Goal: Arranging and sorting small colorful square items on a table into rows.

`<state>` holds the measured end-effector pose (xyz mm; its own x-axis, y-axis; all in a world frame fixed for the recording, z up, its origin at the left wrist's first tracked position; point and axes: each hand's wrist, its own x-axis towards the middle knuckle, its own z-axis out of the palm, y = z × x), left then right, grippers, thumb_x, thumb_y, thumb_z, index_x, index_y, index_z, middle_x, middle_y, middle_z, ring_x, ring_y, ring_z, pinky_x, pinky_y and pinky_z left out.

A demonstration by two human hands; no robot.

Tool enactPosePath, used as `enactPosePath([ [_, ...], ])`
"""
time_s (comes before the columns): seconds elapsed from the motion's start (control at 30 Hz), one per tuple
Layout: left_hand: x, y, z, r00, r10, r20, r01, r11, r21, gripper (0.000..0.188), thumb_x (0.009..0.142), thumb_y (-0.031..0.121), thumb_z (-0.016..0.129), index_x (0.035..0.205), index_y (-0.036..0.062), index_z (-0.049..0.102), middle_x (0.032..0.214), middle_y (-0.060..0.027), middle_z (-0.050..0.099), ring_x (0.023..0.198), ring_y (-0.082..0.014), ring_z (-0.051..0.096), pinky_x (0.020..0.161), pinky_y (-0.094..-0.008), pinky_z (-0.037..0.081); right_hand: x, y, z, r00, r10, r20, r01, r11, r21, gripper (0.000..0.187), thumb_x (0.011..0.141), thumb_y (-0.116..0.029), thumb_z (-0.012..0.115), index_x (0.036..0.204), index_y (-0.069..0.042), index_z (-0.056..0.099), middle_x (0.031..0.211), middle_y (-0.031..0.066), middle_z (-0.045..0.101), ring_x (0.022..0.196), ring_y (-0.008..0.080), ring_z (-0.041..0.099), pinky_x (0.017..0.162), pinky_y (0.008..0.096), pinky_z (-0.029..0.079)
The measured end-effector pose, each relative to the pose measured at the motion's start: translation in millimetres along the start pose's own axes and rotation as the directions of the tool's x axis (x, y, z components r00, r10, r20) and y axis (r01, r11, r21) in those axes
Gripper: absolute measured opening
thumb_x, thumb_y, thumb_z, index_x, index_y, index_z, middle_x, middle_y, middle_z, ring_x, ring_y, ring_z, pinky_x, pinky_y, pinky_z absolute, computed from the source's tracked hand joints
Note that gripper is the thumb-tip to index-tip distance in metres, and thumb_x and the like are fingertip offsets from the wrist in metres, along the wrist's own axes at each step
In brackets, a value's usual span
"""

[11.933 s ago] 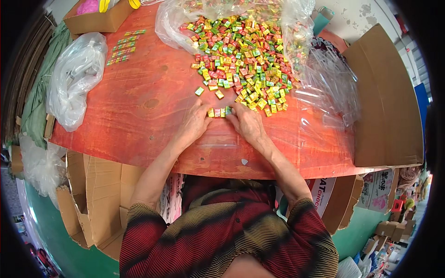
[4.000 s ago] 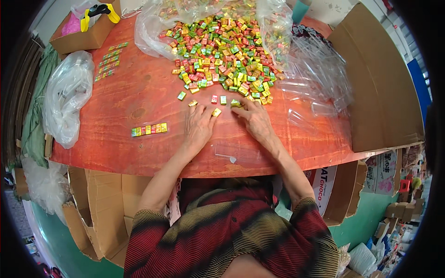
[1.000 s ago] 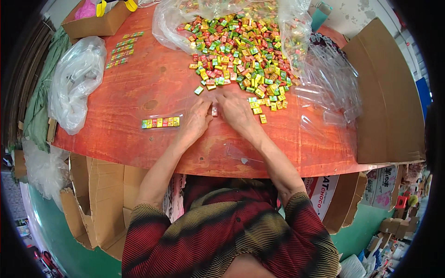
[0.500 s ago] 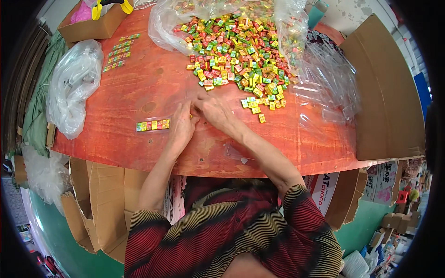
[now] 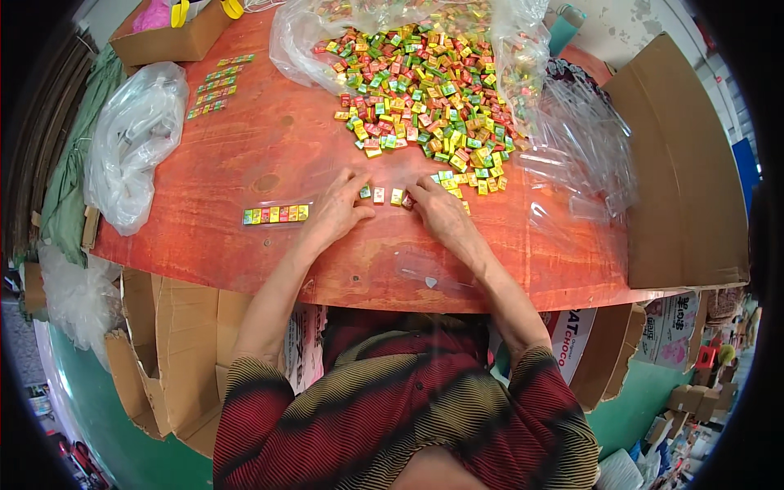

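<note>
Between my hands, several small printed boxes stand in a loose row on the red table (image 5: 220, 167). At its left end, the fingers and thumb of my left hand (image 5: 336, 208) close around a small green box (image 5: 365, 192). A red-and-white box (image 5: 379, 195) and a yellow box (image 5: 397, 197) stand in the middle, touched by neither hand. My right hand (image 5: 447, 216) pinches a dark red box (image 5: 407, 200) at the right end. Left of my left hand lies a clear tray (image 5: 278, 224) filled with a row of the same boxes.
A large heap of small boxes (image 5: 425, 90) spills from a clear plastic bag (image 5: 298, 49) beyond my hands. Clear empty trays (image 5: 576, 139) pile up at right, beside a cardboard box (image 5: 682, 163). Filled rows (image 5: 216, 86) and a plastic bag (image 5: 135, 147) lie at left.
My hands were close together and have moved apart, the right one to the right. Several small boxes now show between them. The filled tray has shifted slightly right in view.
</note>
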<state>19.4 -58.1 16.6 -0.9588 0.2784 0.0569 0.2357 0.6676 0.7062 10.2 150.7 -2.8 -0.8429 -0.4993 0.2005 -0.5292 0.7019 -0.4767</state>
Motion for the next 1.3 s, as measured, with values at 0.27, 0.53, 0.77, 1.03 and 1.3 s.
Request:
enactPosePath([
  [0.27,5.0,-2.4,17.9,0.994,0.104,-0.021,-0.102,0.993,0.052,0.048,0.067,0.012,0.072,0.110,0.0061,0.053,0.101,-0.0109,0.052,0.091,-0.0299,0.054,0.076,-0.0373,0.045,-5.1,-20.2,-1.8,0.996,0.058,-0.065,-0.051,0.994,0.099,0.029,0.072,-0.002,0.059,0.100,-0.001,0.052,0.093,0.0164,0.050,0.086,0.0357,0.052,0.071,0.0413,0.044],
  [0.53,9.8,9.9,28.9,0.990,0.141,0.010,-0.141,0.984,0.111,0.044,0.068,0.014,0.070,0.109,0.0073,0.055,0.095,-0.0105,0.051,0.086,-0.0291,0.055,0.073,-0.0387,0.044,-9.6,-17.1,10.0,0.991,0.036,-0.128,-0.027,0.997,0.069,0.031,0.074,-0.004,0.059,0.104,-0.001,0.051,0.095,0.0169,0.051,0.085,0.0362,0.052,0.073,0.0412,0.044],
  [0.77,9.9,25.6,49.9,0.987,0.159,0.002,-0.158,0.981,0.117,0.037,0.068,0.021,0.070,0.104,0.0136,0.060,0.088,-0.0102,0.049,0.078,-0.0300,0.055,0.065,-0.0410,0.044,-28.2,-11.8,2.4,0.979,0.086,-0.184,-0.072,0.994,0.083,0.023,0.075,-0.002,0.051,0.098,0.002,0.051,0.089,0.0186,0.050,0.083,0.0368,0.053,0.067,0.0420,0.045],
  [1.03,10.2,29.0,55.6,0.973,0.231,-0.022,-0.224,0.959,0.175,0.040,0.068,0.025,0.070,0.106,0.0168,0.061,0.086,-0.0095,0.047,0.078,-0.0283,0.055,0.064,-0.0407,0.044,-57.5,9.5,-23.1,0.943,0.246,-0.227,-0.258,0.966,-0.025,0.032,0.076,-0.003,0.057,0.107,-0.003,0.052,0.103,0.0146,0.053,0.091,0.0329,0.055,0.073,0.0386,0.047],
  [1.3,11.1,44.3,60.6,0.973,0.229,0.037,-0.232,0.951,0.206,0.031,0.072,0.022,0.067,0.102,0.0146,0.063,0.088,-0.0076,0.050,0.082,-0.0253,0.056,0.066,-0.0377,0.045,-64.5,2.5,-21.5,0.939,0.323,-0.117,-0.329,0.944,-0.032,0.026,0.077,-0.007,0.058,0.102,-0.003,0.052,0.097,0.0138,0.054,0.084,0.0336,0.056,0.069,0.0401,0.048],
])
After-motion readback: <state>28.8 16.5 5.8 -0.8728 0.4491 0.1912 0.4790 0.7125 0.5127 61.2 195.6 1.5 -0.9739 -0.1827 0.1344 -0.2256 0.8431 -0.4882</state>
